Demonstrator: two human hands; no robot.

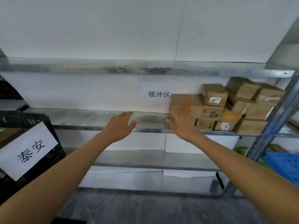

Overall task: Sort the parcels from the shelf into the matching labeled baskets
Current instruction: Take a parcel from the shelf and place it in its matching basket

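The parcels point(226, 107), brown cardboard boxes of several sizes, are stacked in about three layers at the right end of the middle metal shelf point(97, 117), packed against the blue-grey upright post point(275, 123). The rest of that shelf shows bare, smudged metal. The right hand point(179, 125) reaches to the left side of the stack, its fingers fairly straight and lying on the bottom-left parcel point(191, 122), with the thumb at the shelf's front lip; no closed grip is visible. Directly above that box sits a parcel with orange tape point(186, 110), so the touched box carries weight from the layers overhead. A higher box bears a white printed label point(214, 100). The left hand point(123, 125) hovers open over the shelf's front edge, fingers relaxed and spread, holding nothing, well apart from the stack. A paper sign reading 缓冲区 point(157, 93) is fixed to the white wall behind the shelf, partly hidden by the boxes. At the left, a black basket point(53, 135) carries a white sheet marked 泰安 point(29, 152). A blue perforated crate point(283, 165) stands lower right, beyond the post.
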